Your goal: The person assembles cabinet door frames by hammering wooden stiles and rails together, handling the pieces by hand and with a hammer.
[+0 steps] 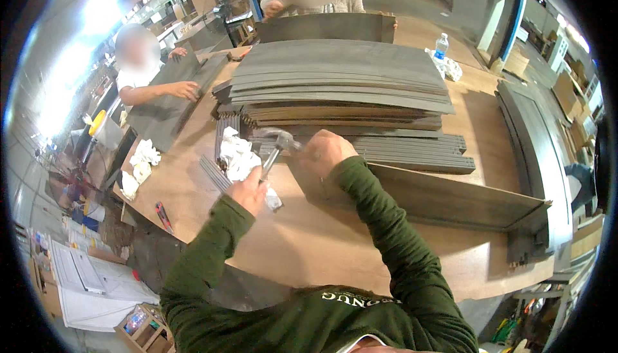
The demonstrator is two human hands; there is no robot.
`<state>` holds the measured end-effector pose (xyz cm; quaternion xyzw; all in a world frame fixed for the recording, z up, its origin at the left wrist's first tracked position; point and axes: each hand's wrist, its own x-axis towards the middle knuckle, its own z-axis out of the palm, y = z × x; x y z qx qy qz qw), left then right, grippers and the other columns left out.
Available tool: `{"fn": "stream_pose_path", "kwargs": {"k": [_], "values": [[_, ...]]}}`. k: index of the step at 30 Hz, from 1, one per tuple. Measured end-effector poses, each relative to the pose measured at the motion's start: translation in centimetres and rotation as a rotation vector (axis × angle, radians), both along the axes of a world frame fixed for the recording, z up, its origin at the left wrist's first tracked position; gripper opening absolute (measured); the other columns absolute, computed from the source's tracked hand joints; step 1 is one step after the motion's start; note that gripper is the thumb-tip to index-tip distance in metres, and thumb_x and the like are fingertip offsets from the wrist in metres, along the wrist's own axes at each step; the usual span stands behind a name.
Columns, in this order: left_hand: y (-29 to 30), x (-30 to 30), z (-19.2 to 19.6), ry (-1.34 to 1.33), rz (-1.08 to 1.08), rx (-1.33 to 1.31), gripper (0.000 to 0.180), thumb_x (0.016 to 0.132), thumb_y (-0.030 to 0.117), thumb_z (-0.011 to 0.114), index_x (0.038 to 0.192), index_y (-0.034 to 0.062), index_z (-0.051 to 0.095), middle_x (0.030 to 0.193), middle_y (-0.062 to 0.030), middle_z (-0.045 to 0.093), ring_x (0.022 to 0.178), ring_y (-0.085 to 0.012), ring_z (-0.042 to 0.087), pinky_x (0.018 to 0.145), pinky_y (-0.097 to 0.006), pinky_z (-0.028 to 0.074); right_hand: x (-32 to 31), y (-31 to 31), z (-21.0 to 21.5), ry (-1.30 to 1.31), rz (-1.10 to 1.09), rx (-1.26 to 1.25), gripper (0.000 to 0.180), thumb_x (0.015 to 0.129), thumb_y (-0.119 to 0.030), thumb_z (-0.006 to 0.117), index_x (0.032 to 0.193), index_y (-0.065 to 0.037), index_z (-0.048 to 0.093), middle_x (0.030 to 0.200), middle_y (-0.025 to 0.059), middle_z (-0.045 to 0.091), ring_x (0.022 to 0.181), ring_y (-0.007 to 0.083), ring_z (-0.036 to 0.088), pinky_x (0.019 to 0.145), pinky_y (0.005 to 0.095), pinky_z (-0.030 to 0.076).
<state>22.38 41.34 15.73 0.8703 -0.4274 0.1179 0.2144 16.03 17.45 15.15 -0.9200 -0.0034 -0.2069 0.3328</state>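
Observation:
My left hand (249,190) grips the handle of a steel hammer (278,143), its head raised just left of my right hand. My right hand (327,151) rests with closed fingers on the near end of a long dark grey wooden frame piece (450,201) that stands on edge across the brown workbench (322,237). Whether something small sits between those fingers is hidden. Both forearms wear dark green sleeves.
A tall stack of dark grey boards (341,76) fills the bench behind my hands, with thinner strips (412,150) in front. Crumpled white rags (237,154) lie by the hammer. Two other people handle grey boards at the far left and back. A water bottle (441,46) stands far right.

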Motion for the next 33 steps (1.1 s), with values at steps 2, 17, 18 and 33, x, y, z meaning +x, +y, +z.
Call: {"fn": "stream_pose_path", "kwargs": {"k": [2, 17, 18, 33], "values": [[-0.8, -0.6, -0.1, 0.248, 0.011, 0.045, 0.031, 0.084, 0.02, 0.048, 0.111, 0.0056, 0.043, 0.064, -0.0204, 0.054, 0.06, -0.0396, 0.054, 0.053, -0.044, 0.042, -0.2, -0.1, 0.0, 0.064, -0.042, 0.001, 0.022, 0.07, -0.032, 0.064, 0.074, -0.011, 0.064, 0.086, 0.0068, 0.058, 0.08, 0.0263, 0.058, 0.078, 0.0406, 0.045], [-1.7, -4.6, 8.5, 0.376, -0.049, -0.662, 0.04, 0.087, 0.02, 0.048, 0.123, 0.0014, 0.041, 0.074, -0.0078, 0.054, 0.054, -0.0088, 0.047, 0.048, -0.021, 0.04, -2.3, -1.4, 1.2, 0.29, -0.053, -0.302, 0.032, 0.07, -0.04, 0.057, 0.082, -0.011, 0.065, 0.086, 0.0085, 0.062, 0.086, 0.0269, 0.058, 0.095, 0.0467, 0.033], [-2.1, -4.7, 8.5, 0.42, -0.039, -0.736, 0.038, 0.087, 0.017, 0.048, 0.12, -0.0012, 0.043, 0.078, -0.0115, 0.056, 0.057, -0.0102, 0.05, 0.05, -0.022, 0.041, -2.4, -1.6, 1.3, 0.312, -0.051, -0.288, 0.031, 0.07, -0.039, 0.057, 0.082, -0.011, 0.065, 0.086, 0.0091, 0.062, 0.085, 0.0277, 0.058, 0.09, 0.0449, 0.037], [-0.9, -3.0, 2.8, 0.067, -0.063, -0.115, 0.05, 0.083, 0.017, 0.051, 0.131, 0.0137, 0.035, 0.099, -0.0216, 0.058, 0.063, -0.0314, 0.058, 0.057, -0.034, 0.047, -1.6, -0.6, 2.3, 0.427, 0.021, -0.201, 0.026, 0.066, -0.029, 0.061, 0.081, -0.008, 0.062, 0.077, 0.0126, 0.061, 0.076, 0.0303, 0.06, 0.069, 0.0394, 0.048]]}}
